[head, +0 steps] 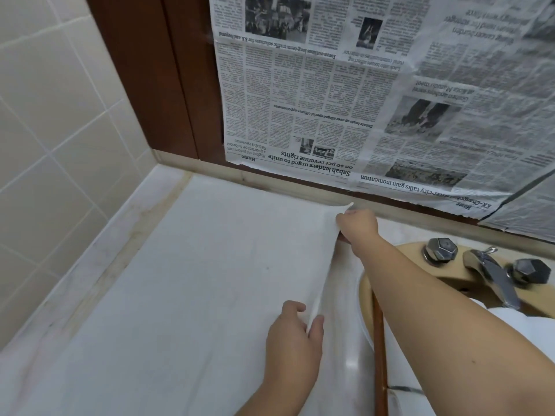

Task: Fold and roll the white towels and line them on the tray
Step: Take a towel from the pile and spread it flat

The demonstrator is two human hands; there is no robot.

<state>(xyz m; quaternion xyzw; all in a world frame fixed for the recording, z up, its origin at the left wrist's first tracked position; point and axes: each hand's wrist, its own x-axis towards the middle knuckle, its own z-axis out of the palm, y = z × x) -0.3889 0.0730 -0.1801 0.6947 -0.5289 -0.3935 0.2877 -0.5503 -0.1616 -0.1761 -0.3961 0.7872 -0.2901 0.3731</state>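
So, the biggest thing up here is the newspaper (375, 94) stuck on the brown wall (156, 70) in front of me. It hangs upside down. I can read "Sabah leaders urged to unite on 40 pct revenue rights", "Home", and part of a line that ends "talks gain momentum". The small print is too tiny to read.

Under it is the white towel (192, 265). It lies flat and wide open on the pale counter (345, 340), next to the tiled wall (60, 115) on the left. Only its right edge is lifted up.

On the right is the tan sink (368, 292). It has a silver tap (492, 277) with a dark knob (440, 250) on each side. A thin brown strip (379, 355) runs along by the sink, and I cannot tell what it is.

My right hand (357, 225) reaches far out and pinches the towel's far right corner, with fingers curled on it. My left hand (295, 334) is close to me and pinches the same edge between thumb and fingers.
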